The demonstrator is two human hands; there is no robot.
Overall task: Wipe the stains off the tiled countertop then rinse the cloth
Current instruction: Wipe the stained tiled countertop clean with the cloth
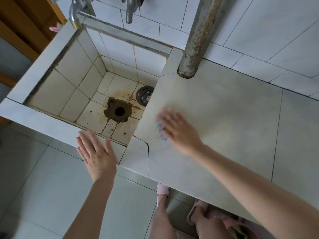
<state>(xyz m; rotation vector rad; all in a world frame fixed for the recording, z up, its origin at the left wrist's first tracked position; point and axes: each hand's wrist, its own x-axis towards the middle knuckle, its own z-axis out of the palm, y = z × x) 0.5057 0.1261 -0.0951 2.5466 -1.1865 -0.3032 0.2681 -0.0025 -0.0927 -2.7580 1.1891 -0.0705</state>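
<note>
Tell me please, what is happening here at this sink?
A person is wiping the tiled countertop beside a sink. The right hand presses flat on a blue-patterned cloth, near the countertop's edge next to the sink; the hand looks blurred, so it is probably moving. The left hand is open and empty, over the sink's front rim. The sink has a brown-stained drain, and no water is seen running from the two taps above it. The cloth is not yet rinsed.

I see a countertop point(215, 118) of smooth, faintly glossy pale tile, cracked near its front left corner. The sink point(72, 78) is matt tile with brown-stained grout, and the pipe point(198, 40) is rusty, rough metal.
</note>
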